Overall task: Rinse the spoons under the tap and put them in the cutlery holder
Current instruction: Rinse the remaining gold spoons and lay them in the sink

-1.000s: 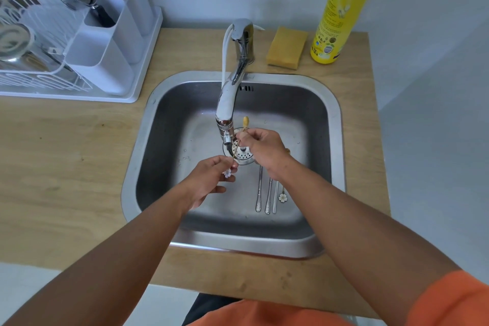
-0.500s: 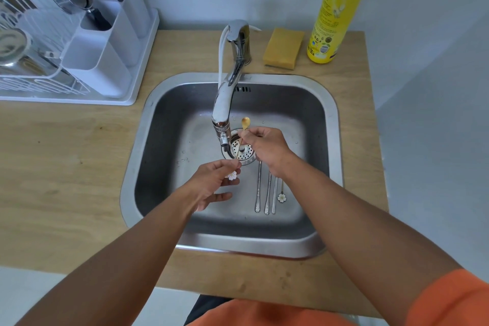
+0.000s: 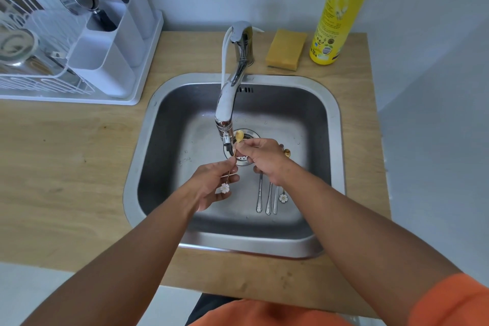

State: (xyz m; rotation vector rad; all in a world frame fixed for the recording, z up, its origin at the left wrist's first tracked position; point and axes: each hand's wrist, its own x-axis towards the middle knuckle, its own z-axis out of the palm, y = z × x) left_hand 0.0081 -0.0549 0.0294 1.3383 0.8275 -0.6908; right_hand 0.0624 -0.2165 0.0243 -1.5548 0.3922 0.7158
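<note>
Held slightly steeper than half a second ago: gold spoon [image 3: 232, 159], bowl just beside tap [image 3: 225, 111] nozzle. Pinched by left hand [image 3: 211, 182] near flower end, right hand [image 3: 262, 159] near bowl. Remaining spoons [image 3: 268, 197] flat in sink [image 3: 334, 140]; cutlery holder [image 3: 111, 58] well apart.

Orange short sleeve [image 3: 455, 302] – forearms bare, dk trousers [image 3: 209, 307].

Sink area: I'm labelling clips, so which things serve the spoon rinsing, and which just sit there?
In use: gold spoon held by left hand and right hand, tap, spoons in the sink, cutlery holder.
Idle: sponge, soap bottle.
</note>
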